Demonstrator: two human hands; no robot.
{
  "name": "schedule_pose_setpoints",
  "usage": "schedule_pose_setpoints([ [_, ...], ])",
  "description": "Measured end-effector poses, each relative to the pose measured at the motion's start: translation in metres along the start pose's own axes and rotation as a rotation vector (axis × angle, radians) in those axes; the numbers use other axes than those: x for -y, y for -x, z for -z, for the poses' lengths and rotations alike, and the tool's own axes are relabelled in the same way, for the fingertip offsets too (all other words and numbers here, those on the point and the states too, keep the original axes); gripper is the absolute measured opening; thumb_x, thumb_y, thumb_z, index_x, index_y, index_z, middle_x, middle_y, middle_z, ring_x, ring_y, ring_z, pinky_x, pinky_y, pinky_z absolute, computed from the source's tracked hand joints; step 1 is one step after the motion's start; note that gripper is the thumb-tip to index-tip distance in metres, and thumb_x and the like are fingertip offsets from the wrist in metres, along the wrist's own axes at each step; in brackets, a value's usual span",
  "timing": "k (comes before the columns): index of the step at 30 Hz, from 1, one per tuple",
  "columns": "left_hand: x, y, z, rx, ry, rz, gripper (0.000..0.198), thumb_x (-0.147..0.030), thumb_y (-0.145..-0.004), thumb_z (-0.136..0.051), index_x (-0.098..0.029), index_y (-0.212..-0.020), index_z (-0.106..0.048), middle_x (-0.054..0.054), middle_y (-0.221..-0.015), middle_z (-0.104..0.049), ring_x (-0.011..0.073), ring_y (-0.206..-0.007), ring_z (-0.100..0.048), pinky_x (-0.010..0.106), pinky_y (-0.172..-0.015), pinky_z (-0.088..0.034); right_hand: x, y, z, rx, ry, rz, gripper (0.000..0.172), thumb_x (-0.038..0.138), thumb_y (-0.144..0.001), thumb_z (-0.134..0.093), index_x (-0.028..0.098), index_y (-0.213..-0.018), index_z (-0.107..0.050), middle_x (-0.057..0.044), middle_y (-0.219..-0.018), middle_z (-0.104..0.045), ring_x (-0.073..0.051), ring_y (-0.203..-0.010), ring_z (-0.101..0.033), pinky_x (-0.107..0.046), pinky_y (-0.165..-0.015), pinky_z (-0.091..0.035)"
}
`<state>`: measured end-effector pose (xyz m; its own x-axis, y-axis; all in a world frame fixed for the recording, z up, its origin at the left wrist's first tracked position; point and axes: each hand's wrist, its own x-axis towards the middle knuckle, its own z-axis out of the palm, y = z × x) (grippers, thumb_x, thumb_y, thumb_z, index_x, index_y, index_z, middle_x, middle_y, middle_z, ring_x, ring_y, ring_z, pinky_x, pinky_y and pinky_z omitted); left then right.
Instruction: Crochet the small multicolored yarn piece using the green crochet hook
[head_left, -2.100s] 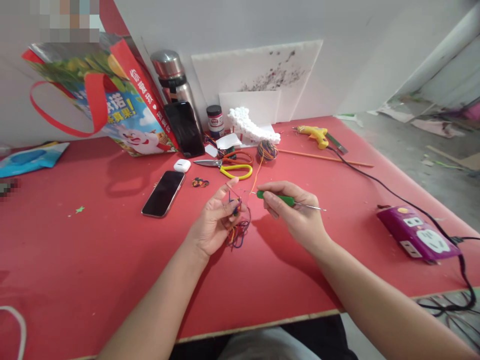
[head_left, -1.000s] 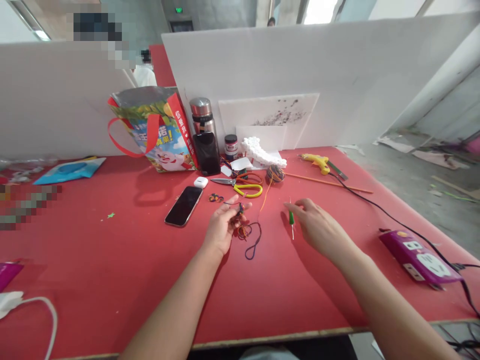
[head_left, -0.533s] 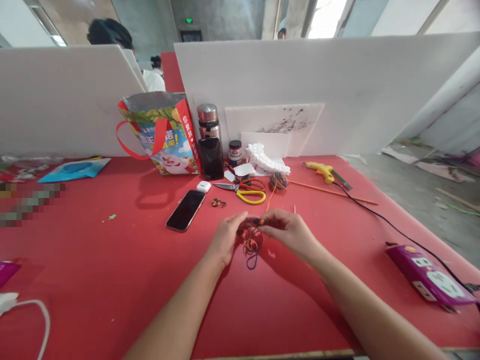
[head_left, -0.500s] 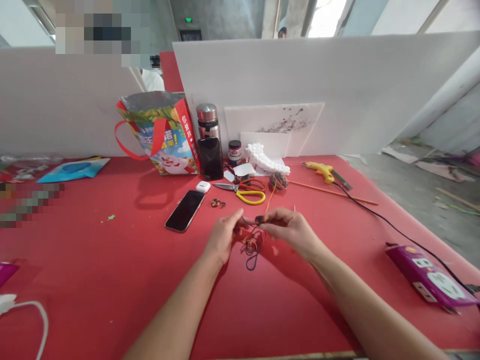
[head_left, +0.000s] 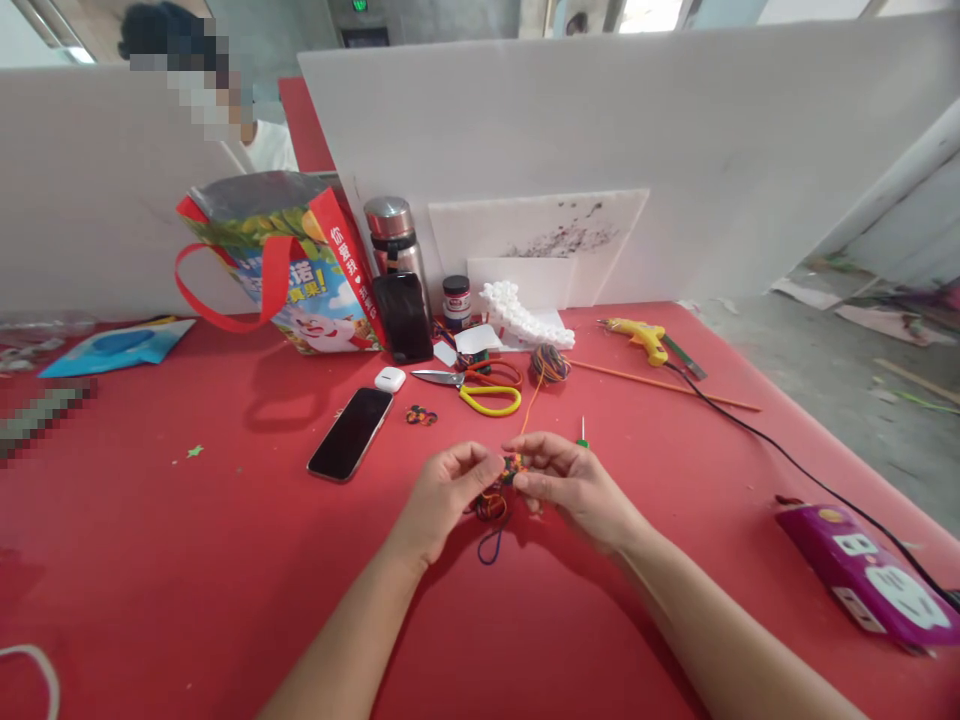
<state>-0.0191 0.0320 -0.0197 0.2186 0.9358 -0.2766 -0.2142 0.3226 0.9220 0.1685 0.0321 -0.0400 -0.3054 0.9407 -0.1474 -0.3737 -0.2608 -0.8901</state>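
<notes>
1. Grip. Our left hand [head_left: 450, 490] and right hand [head_left: 574, 488] meet fingertip to fingertip. Each is closed in a thumb-and-forefinger pinch on the knotted cord piece [head_left: 512, 466].
2. Location. The knotted cord piece is held between our two hands, just above the red table [head_left: 187, 560], near the middle of its front half.
3. Loose cord ends [head_left: 489, 520]. Orange, red and dark blue strands hang below our left fingers, and a dark blue loop reaches down to the table.
4. Handling, as we judge it. The piece looks light, soft and limp, and its thin strands seem likely to slip and tangle. The firmest hold is on the knot itself, by the fingertips, rather than on the trailing ends.
5. Green-handled needle tool [head_left: 582, 437]. It lies on the table just behind our right hand, partly hidden by it.
6. Orange strand [head_left: 530, 405]. It runs from the hands back towards the cord ball [head_left: 550, 362].
7. Middle ground:
   - yellow-handled scissors [head_left: 487, 395]
   - small knotted scrap [head_left: 421, 415]
   - smartphone [head_left: 350, 433], lying flat
   - white earbud case [head_left: 389, 379]
8. Back row:
   - printed bag [head_left: 277, 265]
   - steel flask [head_left: 394, 240]
   - second phone [head_left: 403, 317], leaning upright
   - small jar [head_left: 455, 297]
   - white foam piece [head_left: 525, 315]
9. Right side:
   - yellow glue gun [head_left: 637, 335]
   - wooden stick [head_left: 660, 385]
   - purple power strip [head_left: 874, 585]
</notes>
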Motion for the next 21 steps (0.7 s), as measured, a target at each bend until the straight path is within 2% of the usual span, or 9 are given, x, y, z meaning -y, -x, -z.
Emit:
schedule_pose_setpoints([
  [2,0.004,0.001,-0.004,0.008,0.031,0.013,0.045,-0.054,-0.07,-0.095,-0.016,-0.074,-0.072,-0.001,-0.066,-0.062,0.009,-0.058,-0.048,0.022,-0.057,-0.037,-0.001,0.0,0.001,0.002,0.098,0.018,0.043,0.03,-0.072,-0.096,0.019,-0.109,-0.078,0.005,-0.071,-0.065,-0.009,-0.052,-0.058,-0.022,-0.047,-0.048],
  [4,0.005,0.0,-0.003,0.012,0.054,0.02,0.045,-0.052,-0.066,-0.098,-0.016,-0.077,-0.074,0.001,-0.072,-0.066,0.01,-0.063,-0.053,0.023,-0.061,-0.04,-0.001,0.001,0.001,0.015,0.169,0.011,0.042,0.029,-0.075,-0.094,0.019,-0.113,-0.077,0.004,-0.072,-0.066,-0.011,-0.055,-0.059,-0.022,-0.045,-0.048],
  [7,0.005,-0.001,0.001,0.039,0.08,0.036,0.042,-0.047,-0.063,-0.101,-0.016,-0.079,-0.077,0.004,-0.08,-0.069,0.0127,-0.071,-0.059,0.025,-0.067,-0.045,0.001,0.002,0.001,0.013,0.135,0.024,0.043,0.025,-0.073,-0.094,0.021,-0.113,-0.078,-0.001,-0.084,-0.071,-0.014,-0.07,-0.066,-0.025,-0.059,-0.056],
  [9,0.005,-0.001,0.004,0.061,0.087,0.023,0.04,-0.045,-0.065,-0.1,-0.016,-0.079,-0.077,0.003,-0.08,-0.068,0.0126,-0.071,-0.058,0.025,-0.067,-0.044,0.004,0.002,0.002,0.026,0.051,0.023,0.044,0.024,-0.072,-0.095,0.022,-0.113,-0.079,-0.003,-0.092,-0.073,-0.014,-0.076,-0.067,-0.027,-0.066,-0.057],
  [14,0.004,0.002,0.006,0.126,0.077,-0.002,0.036,-0.044,-0.071,-0.097,-0.016,-0.079,-0.076,0.003,-0.078,-0.064,0.0118,-0.067,-0.054,0.025,-0.064,-0.04,0.01,0.004,0.006,0.098,-0.027,-0.019,0.043,0.032,-0.076,-0.094,0.02,-0.114,-0.079,-0.003,-0.09,-0.072,-0.01,-0.061,-0.058,-0.023,-0.053,-0.05],
  [17,0.004,0.003,0.004,0.125,0.075,0.009,0.035,-0.042,-0.071,-0.098,-0.015,-0.079,-0.077,0.004,-0.079,-0.067,0.0116,-0.068,-0.053,0.024,-0.063,-0.039,0.01,0.004,0.005,0.08,-0.026,-0.033,0.042,0.031,-0.073,-0.096,0.02,-0.109,-0.079,-0.001,-0.086,-0.071,-0.008,-0.055,-0.051,-0.02,-0.046,-0.044],
  [21,0.005,0.005,-0.001,0.138,0.244,0.112,0.035,-0.034,-0.065,-0.103,-0.015,-0.076,-0.076,0.004,-0.078,-0.071,0.0112,-0.069,-0.059,0.023,-0.068,-0.045,0.01,0.003,0.0,0.071,-0.183,-0.111,0.039,0.027,-0.067,-0.099,0.018,-0.1,-0.08,0.001,-0.081,-0.069,-0.002,-0.048,-0.04,-0.018,-0.044,-0.031],
])
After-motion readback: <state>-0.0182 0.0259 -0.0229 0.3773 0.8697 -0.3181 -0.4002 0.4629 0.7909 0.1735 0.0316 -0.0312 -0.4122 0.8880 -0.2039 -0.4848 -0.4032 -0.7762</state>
